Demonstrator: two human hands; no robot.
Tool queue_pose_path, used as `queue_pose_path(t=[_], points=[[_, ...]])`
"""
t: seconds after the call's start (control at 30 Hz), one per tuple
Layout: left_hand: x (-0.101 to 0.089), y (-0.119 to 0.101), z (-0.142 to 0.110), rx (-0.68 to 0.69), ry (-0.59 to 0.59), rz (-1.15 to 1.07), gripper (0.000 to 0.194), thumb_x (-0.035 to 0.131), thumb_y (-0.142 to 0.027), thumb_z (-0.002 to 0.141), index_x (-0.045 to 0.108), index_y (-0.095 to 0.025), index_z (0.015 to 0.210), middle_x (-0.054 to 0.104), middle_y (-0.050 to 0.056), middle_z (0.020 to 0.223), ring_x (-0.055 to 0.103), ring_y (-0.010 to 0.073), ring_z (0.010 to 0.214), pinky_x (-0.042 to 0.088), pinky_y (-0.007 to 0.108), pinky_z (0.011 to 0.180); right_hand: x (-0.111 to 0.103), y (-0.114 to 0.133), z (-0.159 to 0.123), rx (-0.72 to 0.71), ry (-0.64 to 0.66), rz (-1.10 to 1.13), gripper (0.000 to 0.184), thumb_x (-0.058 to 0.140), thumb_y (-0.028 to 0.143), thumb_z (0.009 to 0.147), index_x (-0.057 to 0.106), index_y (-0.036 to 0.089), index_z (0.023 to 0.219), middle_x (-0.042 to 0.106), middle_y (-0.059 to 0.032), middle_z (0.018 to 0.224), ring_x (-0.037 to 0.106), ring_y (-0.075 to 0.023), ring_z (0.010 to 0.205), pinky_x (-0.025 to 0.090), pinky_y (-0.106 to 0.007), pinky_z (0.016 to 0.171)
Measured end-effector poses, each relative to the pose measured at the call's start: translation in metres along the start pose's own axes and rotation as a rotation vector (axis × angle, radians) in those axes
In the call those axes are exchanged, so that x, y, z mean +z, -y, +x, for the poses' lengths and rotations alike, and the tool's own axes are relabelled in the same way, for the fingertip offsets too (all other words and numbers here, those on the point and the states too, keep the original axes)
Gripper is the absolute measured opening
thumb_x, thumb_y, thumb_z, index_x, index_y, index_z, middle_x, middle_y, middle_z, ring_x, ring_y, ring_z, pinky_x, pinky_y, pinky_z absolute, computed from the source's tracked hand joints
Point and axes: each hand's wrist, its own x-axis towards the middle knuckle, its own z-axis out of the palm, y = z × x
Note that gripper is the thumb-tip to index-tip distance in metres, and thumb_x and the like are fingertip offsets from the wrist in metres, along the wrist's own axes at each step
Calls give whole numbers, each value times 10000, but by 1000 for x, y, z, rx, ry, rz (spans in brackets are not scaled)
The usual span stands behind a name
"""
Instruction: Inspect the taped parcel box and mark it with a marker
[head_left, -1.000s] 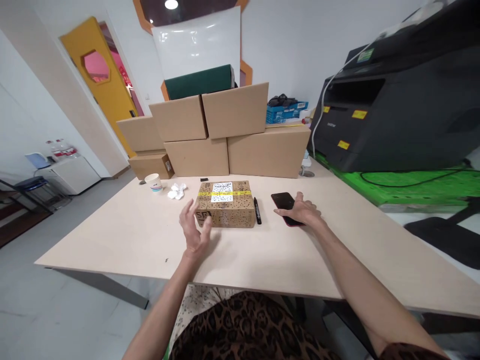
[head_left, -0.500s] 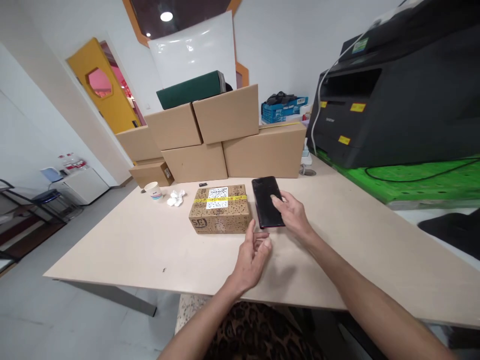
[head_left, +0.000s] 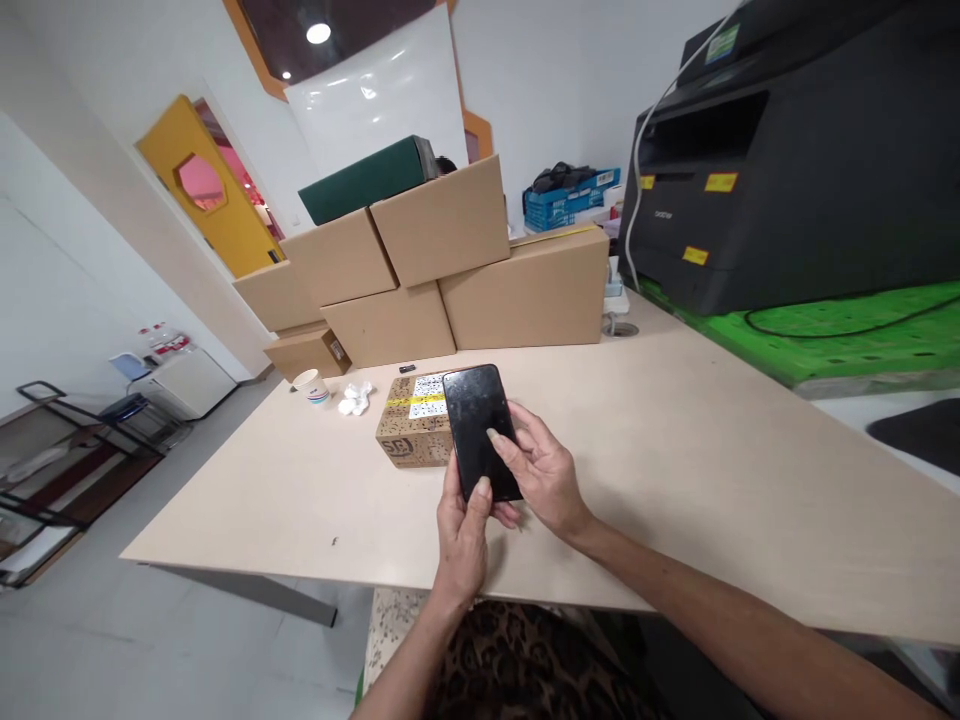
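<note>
A black smartphone [head_left: 480,420] with a dark screen is held up over the table, tilted toward me. My left hand [head_left: 463,535] grips its lower end, thumb on the front and fingers behind. From the right side my right hand [head_left: 544,470] also holds the phone, its thumb lying on the screen. Just behind the phone sits a small brown parcel box [head_left: 412,445] with yellow tape and a white label, its right part hidden by the phone.
On the pale table [head_left: 285,500] stand a paper cup [head_left: 311,388], a crumpled white tissue [head_left: 355,398] and a small black object [head_left: 407,368]. Stacked cardboard boxes [head_left: 525,295] line the back. A dark printer [head_left: 705,220] rests on a green pallet [head_left: 825,340] at right.
The phone has moved left and nearer to me, now in front of the parcel box. My left hand, earlier empty beside it, has taken hold of its lower end.
</note>
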Motion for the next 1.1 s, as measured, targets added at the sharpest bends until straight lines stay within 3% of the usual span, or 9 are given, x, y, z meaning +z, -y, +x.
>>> queue_pose_path(t=[0.07, 0.17, 0.3, 0.7, 0.97, 1.1], points=[[-5, -2, 1, -6, -27, -12, 831, 727, -491, 922, 371, -147, 1590, 712, 11, 766, 660, 154, 572, 571, 292, 576, 2, -4, -2, 0, 24, 7, 617, 718, 536, 898, 577, 161, 1368, 784, -65, 918, 687, -151, 641, 574, -258, 547], [-10, -3, 3, -19, -69, -39, 844, 762, -496, 892, 403, -170, 1583, 743, 35, 887, 668, 141, 592, 572, 281, 573, 6, -9, -3, -9, 41, 39, 624, 737, 535, 879, 600, 159, 1357, 801, -115, 1070, 763, -201, 803, 645, -321, 715], [-13, -4, 4, -16, -95, -44, 824, 791, -493, 867, 456, -193, 1557, 752, 49, 985, 666, 126, 612, 569, 264, 579, 8, -15, -3, -5, 50, 71, 634, 748, 538, 867, 605, 164, 1359, 797, -132, 1137, 788, -235, 931, 649, -372, 858], [-24, -13, 14, -19, -27, 73, 803, 799, -525, 849, 510, -183, 1515, 756, 50, 964, 689, 139, 622, 598, 282, 620, 6, -24, 1, 18, 86, 72, 704, 762, 532, 849, 558, 150, 1404, 701, 0, 796, 709, -164, 714, 593, -288, 677], [-25, -10, 15, -24, -28, 15, 835, 809, -503, 841, 470, -212, 1546, 761, 57, 988, 686, 149, 608, 599, 300, 606, 5, -19, 0, 49, 151, 79, 709, 763, 517, 858, 526, 176, 1432, 747, -24, 892, 753, -187, 818, 611, -328, 796], [-24, -8, 14, 12, -48, -2, 851, 795, -508, 855, 431, -256, 1581, 756, 80, 1111, 679, 134, 611, 606, 306, 624, 7, -16, -3, 46, 177, 115, 734, 766, 501, 860, 479, 192, 1461, 764, -50, 960, 748, -192, 828, 609, -317, 752]])
